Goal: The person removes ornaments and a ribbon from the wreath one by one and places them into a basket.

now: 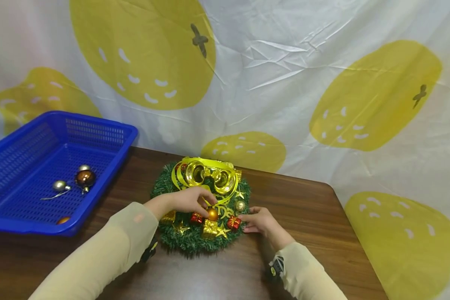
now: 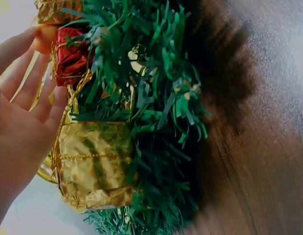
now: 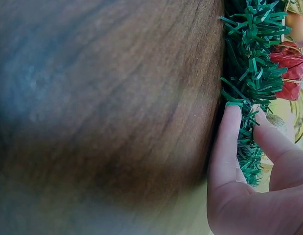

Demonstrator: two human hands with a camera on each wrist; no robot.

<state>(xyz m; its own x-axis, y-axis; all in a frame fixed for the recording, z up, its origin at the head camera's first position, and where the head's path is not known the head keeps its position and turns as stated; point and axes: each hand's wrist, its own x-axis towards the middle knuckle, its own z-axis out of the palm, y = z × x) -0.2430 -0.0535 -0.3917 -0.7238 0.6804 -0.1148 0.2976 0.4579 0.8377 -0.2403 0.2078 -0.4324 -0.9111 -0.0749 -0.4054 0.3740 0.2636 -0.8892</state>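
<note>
A green tinsel wreath (image 1: 189, 246) lies on the table, decorated with gold and red gift boxes, gold stars and a pair of gold bells (image 1: 195, 173) with yellow ribbon. Over its middle, my left hand (image 1: 187, 200) pinches a small orange Christmas ball (image 1: 212, 214) between thumb and fingers. Beside the ball in the left wrist view are a red gift box (image 2: 72, 56) and a larger gold one (image 2: 95, 164). My right hand (image 1: 260, 221) grips the wreath's right edge, with thumb above and a finger beneath the tinsel (image 3: 254, 63), near a small gold ball (image 1: 240, 206).
At the left stands a blue plastic basket (image 1: 121, 150) holding a brown ball (image 1: 85, 178), silvery balls (image 1: 60, 185) and an orange one (image 1: 63, 220). A white curtain (image 1: 270, 96) with yellow fruit prints hangs behind the brown wooden table (image 1: 292, 208).
</note>
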